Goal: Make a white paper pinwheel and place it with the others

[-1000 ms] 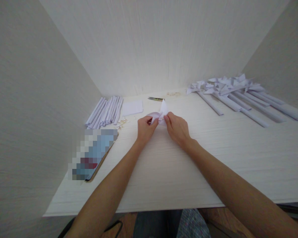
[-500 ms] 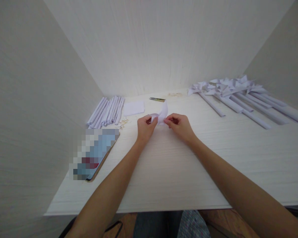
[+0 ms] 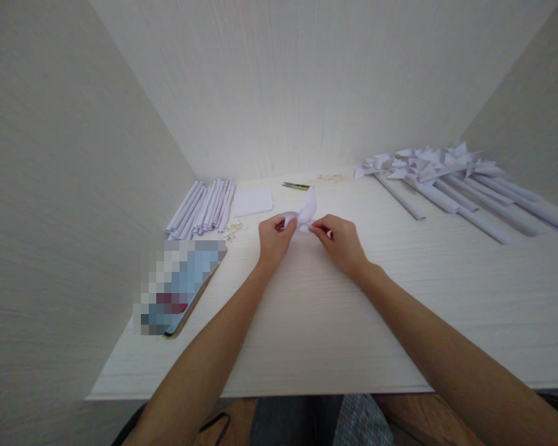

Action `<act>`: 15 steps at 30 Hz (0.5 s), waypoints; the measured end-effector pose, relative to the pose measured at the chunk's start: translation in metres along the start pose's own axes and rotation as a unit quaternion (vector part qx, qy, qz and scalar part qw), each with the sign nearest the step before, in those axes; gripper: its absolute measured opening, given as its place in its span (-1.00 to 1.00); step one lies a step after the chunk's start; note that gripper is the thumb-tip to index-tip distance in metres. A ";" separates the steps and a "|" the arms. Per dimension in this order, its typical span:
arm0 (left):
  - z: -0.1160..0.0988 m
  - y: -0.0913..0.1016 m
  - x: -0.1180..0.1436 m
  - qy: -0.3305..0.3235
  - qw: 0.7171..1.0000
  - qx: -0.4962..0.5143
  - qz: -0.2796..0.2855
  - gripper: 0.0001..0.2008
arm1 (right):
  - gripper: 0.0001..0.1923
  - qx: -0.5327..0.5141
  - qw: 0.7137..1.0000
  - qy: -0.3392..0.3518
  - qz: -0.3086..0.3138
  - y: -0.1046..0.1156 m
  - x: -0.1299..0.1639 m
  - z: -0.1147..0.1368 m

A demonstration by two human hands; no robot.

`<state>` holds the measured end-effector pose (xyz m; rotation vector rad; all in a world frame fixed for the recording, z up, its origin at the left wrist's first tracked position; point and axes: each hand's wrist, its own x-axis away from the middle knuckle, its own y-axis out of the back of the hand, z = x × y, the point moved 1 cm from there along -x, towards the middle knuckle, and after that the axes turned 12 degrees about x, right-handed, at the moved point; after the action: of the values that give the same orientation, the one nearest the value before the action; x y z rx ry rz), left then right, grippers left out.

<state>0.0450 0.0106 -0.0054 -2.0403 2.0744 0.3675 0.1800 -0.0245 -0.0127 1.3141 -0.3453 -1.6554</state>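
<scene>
Fingers of both the left hand (image 3: pixel 273 237) and right hand (image 3: pixel 341 243) pinched the folded paper piece (image 3: pixel 302 215) just above the desk (image 3: pixel 307 310); best to crease slowly, keeping edges aligned.

On the table (image 3: pixel 307 322), paper tubes (image 3: pixel 202 207) lie left of the fingers (image 3: pixel 286 224), with a phone (image 3: pixel 183 285) nearer the person. Scissors (image 3: pixel 295 185) lie behind the fingers. Pinwheels (image 3: pixel 446 179) lie to the right.

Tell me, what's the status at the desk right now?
Left hand and right hand both pinch one folded white paper piece just above the desk. Paper rolls left, finished pinwheels right. Nothing blocking.
</scene>
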 end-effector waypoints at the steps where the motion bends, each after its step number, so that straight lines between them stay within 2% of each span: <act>1: 0.000 0.000 0.000 -0.001 1.000 0.005 0.001 -0.83 | -0.81 0.015 1.000 0.004 -0.002 -0.001 0.001 0.000; 15: 0.000 -0.001 0.001 -0.013 1.000 0.009 0.009 -0.80 | -0.79 0.034 0.999 0.011 -0.029 0.001 0.003 0.003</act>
<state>0.0463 0.0093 -0.0054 -1.9981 2.0743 0.3733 0.1784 -0.0280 -0.0125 1.4041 -0.3556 -1.6890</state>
